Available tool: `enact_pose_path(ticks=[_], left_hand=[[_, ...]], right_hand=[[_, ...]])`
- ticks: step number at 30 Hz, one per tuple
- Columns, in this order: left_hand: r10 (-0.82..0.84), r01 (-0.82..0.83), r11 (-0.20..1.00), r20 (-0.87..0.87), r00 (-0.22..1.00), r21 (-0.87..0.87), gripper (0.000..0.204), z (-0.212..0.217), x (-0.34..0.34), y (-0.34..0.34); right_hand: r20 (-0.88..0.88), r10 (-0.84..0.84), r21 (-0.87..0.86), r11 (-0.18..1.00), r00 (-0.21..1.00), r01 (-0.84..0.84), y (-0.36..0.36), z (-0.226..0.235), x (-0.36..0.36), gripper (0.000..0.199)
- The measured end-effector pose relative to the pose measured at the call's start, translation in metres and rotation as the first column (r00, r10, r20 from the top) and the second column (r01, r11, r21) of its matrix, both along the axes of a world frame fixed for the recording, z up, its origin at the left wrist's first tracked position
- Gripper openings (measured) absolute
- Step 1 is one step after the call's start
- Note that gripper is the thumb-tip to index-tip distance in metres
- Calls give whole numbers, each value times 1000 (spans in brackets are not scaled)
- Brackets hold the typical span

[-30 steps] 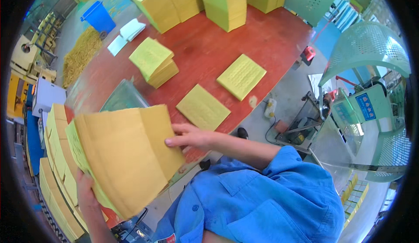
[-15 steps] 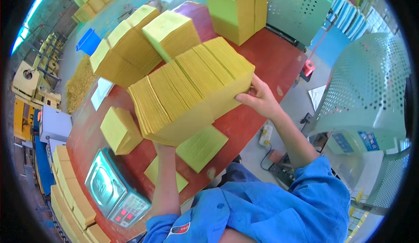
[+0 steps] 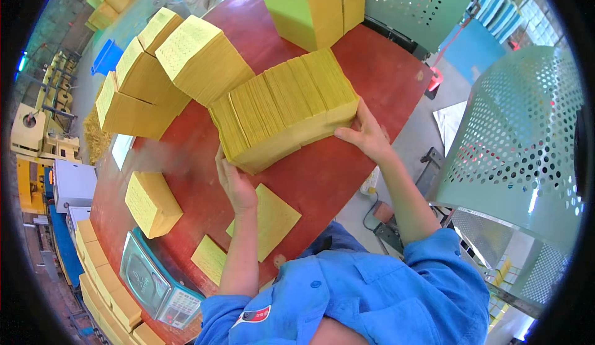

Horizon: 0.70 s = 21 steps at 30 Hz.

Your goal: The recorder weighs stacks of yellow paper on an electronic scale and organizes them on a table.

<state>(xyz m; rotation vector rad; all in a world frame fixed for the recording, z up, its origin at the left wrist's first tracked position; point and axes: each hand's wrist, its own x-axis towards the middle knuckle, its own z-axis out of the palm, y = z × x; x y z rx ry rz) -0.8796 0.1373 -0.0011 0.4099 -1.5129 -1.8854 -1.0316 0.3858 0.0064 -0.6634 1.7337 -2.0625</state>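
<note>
A red tabletop fills the middle of the view, with a pale green perforated metal drum standing beside it on the person's right. At the far edge of the tabletop rises a tall block of yellow-green paper, and to the far left three thick piles of yellow sheets lean against one another. In the centre a long bundle of yellow paper sheets lies above the red surface, its sheets on edge in several packs pressed side by side. Both hands grasp this bundle: the left hand is pressed flat against its near left end, fingers spread upward, and the right hand clamps the near right end, so the bundle is squeezed between them. Whether its underside touches the tabletop cannot be told. A smaller yellow stack sits on the tabletop to the left, well apart from the bundle. Near the person's blue jacket lie two flat yellow sheets, and a weighing scale stands at the near left corner
</note>
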Motion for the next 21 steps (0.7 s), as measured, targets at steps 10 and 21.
enact_pose_path(ticks=[10, 21], left_hand=[[13, -31, 994, 163, 986, 107, 44, -66, 1, -34], [-277, 426, 845, 418, 865, -322, 50, 163, -22, -26]], right_hand=[[-9, 4, -15, 1000, 1000, -5, -21, -21, 1, 83], [500, 74, -350, 929, 863, 123, -8, 3, 8, 62]])
